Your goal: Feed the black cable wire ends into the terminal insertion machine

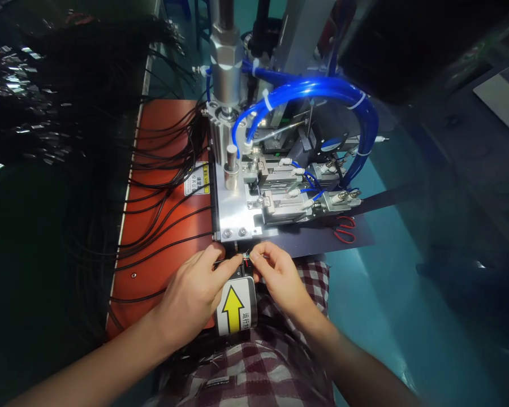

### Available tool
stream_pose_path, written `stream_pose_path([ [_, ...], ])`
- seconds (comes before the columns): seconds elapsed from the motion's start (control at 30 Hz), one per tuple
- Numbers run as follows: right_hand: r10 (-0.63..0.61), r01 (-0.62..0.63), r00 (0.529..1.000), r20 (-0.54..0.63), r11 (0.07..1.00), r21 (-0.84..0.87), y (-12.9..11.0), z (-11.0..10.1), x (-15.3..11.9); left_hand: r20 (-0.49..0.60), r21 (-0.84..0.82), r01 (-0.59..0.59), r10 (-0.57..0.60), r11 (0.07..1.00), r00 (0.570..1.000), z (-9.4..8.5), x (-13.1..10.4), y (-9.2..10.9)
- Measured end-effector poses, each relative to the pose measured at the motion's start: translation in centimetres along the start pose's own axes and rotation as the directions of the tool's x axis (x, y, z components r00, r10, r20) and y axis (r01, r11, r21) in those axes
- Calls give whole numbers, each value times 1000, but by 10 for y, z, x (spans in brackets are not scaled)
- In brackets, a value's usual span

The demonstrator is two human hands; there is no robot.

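Observation:
My left hand [197,288] is at the front edge of a machine, its fingers bent and a fingertip against a small metallic cable end [246,257]. Whatever else lies in those fingers is hidden. From the other side my right hand [277,277] pinches the same cable end between thumb and forefinger. Fine wires, one of them red, show between the fingertips. Right below is a rounded machine cover [248,302] with a yellow arrow label [233,311]. The bright metal plate [233,217] of the machine stands just beyond my fingers.
Black cables [165,217] run across an orange-red board [152,271] on the left, toward a large cable bundle [89,73]. Blue air hoses [314,87] arch above pneumatic cylinders [284,206]. Red-handled scissors [345,230] lie at the right. A checkered cloth [258,367] covers my lap.

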State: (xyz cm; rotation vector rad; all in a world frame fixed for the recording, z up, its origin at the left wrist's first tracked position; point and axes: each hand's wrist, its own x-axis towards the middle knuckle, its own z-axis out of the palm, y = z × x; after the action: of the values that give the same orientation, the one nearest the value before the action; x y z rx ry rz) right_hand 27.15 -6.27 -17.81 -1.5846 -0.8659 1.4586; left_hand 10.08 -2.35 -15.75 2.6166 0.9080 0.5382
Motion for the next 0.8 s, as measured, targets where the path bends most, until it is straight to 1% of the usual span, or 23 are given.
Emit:
stream_pose_path([
  [0.13,-48,45,998,-34,994,-97,2,2,-3,-3,15,-3,3,1000,1000,1,0,0],
  [0.23,-150,124,984,-95,963,-238,2,3,-5,-3,23,-1,1,1000,1000,1,-1,0],
  [0.27,-172,139,979,-108,955,-261,1,3,-5,-5,23,-2,2,1000,1000,1,-1,0],
  [0.33,-139,120,987,-84,972,-203,2,3,-5,-7,18,-2,2,1000,1000,0,0,0],
  [0.4,-68,67,998,-11,996,-63,3,3,-4,-8,8,-5,5,1000,1000,0,0,0],
  [0.43,-51,51,999,15,999,-6,5,3,-3,-8,2,-3,3,1000,1000,0,1,0],
  [0.47,-53,52,998,21,998,26,6,3,-3,-6,-7,-2,2,1000,1000,0,1,0],
  [0.53,-82,82,997,-11,996,41,7,4,-2,-2,-27,6,-6,1000,1000,0,1,-1],
  [0.6,-82,84,996,-35,995,55,7,4,-1,-3,-42,15,-15,999,1000,1,1,-1],
  [0.67,-40,42,999,-12,994,103,4,5,0,-4,-45,21,-21,999,1000,0,0,-1],
  [0.8,78,-98,992,94,967,236,-5,2,3,20,-54,27,-26,998,999,-2,1,0],
])
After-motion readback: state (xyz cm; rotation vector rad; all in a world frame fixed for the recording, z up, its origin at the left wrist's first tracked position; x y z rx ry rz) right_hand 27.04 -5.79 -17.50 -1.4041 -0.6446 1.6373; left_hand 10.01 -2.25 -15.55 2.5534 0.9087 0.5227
